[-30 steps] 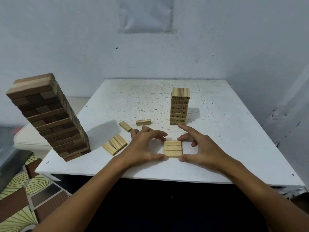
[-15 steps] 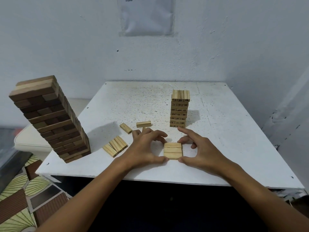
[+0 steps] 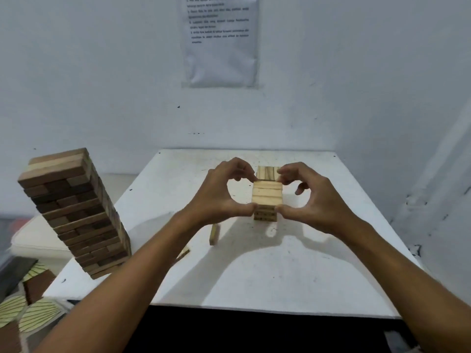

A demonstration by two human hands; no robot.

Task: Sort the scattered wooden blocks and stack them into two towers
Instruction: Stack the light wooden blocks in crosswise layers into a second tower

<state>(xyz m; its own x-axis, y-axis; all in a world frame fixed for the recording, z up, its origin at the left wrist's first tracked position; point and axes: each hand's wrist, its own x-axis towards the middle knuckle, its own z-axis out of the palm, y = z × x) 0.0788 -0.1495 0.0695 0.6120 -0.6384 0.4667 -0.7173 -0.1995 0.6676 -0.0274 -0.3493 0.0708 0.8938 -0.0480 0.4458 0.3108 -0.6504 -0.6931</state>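
Note:
A row of three light wooden blocks (image 3: 267,192) hangs in the air, pinched between both hands. My left hand (image 3: 219,197) grips its left side with thumb and fingers, and my right hand (image 3: 313,200) grips its right side the same way. Just behind and below it stands the small light tower (image 3: 267,173); only its top layer and a bit of its lower front show. The tall dark-brown tower (image 3: 74,212) stands at the table's left edge. Two loose light blocks (image 3: 214,234) (image 3: 184,254) lie on the white table (image 3: 254,276), partly behind my left forearm.
A printed sheet (image 3: 220,39) hangs on the wall behind the table. A white cushion (image 3: 33,240) and patterned floor tiles (image 3: 28,312) lie to the left, below the table. The wall runs close along the table's right side.
Both hands have lifted the three-block row off the table and carried it up and away, in front of the small light tower. The camera has tilted upward.

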